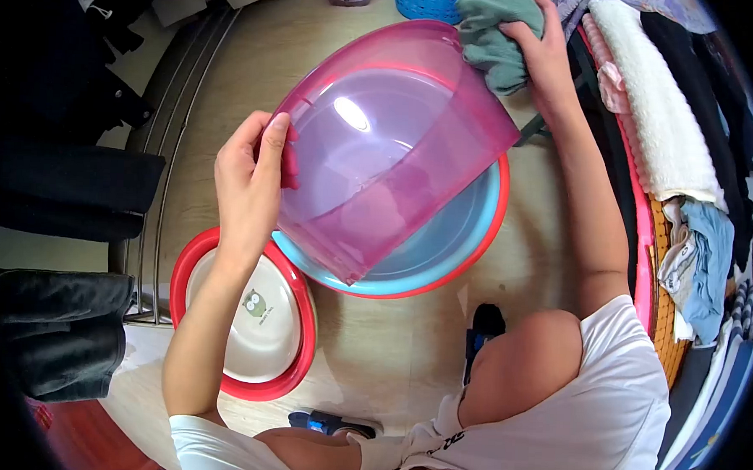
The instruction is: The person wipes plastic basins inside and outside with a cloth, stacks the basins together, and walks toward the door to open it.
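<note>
A translucent pink plastic piece (pixel 412 186) is tilted above a blue basin with a red rim (pixel 469 239) on the floor. My left hand (pixel 251 175) grips its left edge, thumb on the near side and fingers seen through the plastic. At the upper right, my right hand (pixel 545 57) is closed on a green cloth (pixel 499 34), which bunches against the plastic's upper right edge. Liquid seems to lie in the blue basin, though the plastic hides much of it.
A red-rimmed white basin with an owl print (pixel 251 322) sits at lower left. A blue basket (pixel 427 0) stands at the top. Folded towels (pixel 659 104) and clothes line the right side. Dark clothes (pixel 68 188) hang by a metal rack (pixel 175 142) at left.
</note>
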`<state>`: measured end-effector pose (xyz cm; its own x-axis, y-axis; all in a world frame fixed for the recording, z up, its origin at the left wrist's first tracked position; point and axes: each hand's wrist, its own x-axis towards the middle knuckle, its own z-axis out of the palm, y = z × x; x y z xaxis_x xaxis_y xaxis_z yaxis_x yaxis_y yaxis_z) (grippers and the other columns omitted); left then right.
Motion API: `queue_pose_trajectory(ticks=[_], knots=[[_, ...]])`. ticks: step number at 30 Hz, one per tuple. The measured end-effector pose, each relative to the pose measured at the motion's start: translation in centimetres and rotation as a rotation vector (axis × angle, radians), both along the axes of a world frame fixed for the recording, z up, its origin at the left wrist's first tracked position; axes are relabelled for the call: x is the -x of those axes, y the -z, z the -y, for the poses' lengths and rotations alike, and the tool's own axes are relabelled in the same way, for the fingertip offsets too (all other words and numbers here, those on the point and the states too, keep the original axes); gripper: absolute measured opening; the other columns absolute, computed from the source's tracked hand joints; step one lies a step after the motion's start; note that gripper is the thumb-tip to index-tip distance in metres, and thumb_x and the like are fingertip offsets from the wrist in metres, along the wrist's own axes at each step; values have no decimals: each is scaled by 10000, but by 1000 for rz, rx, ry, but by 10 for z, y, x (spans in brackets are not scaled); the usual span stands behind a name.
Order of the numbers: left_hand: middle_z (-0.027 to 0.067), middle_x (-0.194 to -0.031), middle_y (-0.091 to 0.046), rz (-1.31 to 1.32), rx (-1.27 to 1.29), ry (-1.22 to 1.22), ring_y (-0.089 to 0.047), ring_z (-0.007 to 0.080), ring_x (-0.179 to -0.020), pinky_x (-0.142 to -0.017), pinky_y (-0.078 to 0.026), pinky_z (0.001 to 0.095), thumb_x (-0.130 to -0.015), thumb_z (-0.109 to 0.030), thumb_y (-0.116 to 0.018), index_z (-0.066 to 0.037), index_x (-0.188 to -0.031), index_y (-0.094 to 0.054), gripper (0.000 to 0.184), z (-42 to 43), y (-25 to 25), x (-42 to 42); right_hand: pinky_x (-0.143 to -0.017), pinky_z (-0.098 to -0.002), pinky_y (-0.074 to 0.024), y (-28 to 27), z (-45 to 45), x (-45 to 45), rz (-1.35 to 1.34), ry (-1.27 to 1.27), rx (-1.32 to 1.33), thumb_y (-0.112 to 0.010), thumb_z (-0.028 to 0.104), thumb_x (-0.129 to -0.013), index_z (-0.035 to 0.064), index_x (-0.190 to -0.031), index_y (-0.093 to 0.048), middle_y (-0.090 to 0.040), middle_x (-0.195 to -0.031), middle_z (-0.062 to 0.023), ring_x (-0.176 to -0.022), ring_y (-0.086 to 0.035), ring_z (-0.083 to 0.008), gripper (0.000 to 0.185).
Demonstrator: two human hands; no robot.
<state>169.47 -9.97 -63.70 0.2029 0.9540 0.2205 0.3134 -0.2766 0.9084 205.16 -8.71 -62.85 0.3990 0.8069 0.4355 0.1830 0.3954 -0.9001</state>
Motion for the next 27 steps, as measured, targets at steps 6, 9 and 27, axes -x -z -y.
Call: queue_pose_trajectory(ticks=[6, 9, 27], knots=[[-2, -631, -560, 17, 55, 91, -529, 68, -554, -523, -427, 248, -1090, -279, -544, -16, -901, -631, 335, -10, 2, 7, -1014, -293, -479, 10, 0, 3, 218, -286, 143, -700, 236, -944, 46, -1355, -622, -691, -1225, -48, -1126, -626, -135, 460], [-2, -631, -562, 31, 22, 121, -539, 68, -554, -525, -436, 240, -1093, -282, -538, -21, -914, -629, 329, -15, 16, 12, -995, -288, -478, 17, 2, 16, 203, -328, 208, -720, 355, -972, 69, -1326, -653, -706, -1189, -38, -1098, -629, -119, 459], [-13, -884, -668, 142, 129, 359, -610, 76, -756, -668, -505, 234, -1100, -219, -503, -19, -1113, -669, 260, -22, 18, 23, -1113, -463, -443, -24, 68, 162, 1247, -262, -273, -797, 237, -790, 7, -1324, -587, -534, -1444, -249, -1369, -509, -421, 618]])
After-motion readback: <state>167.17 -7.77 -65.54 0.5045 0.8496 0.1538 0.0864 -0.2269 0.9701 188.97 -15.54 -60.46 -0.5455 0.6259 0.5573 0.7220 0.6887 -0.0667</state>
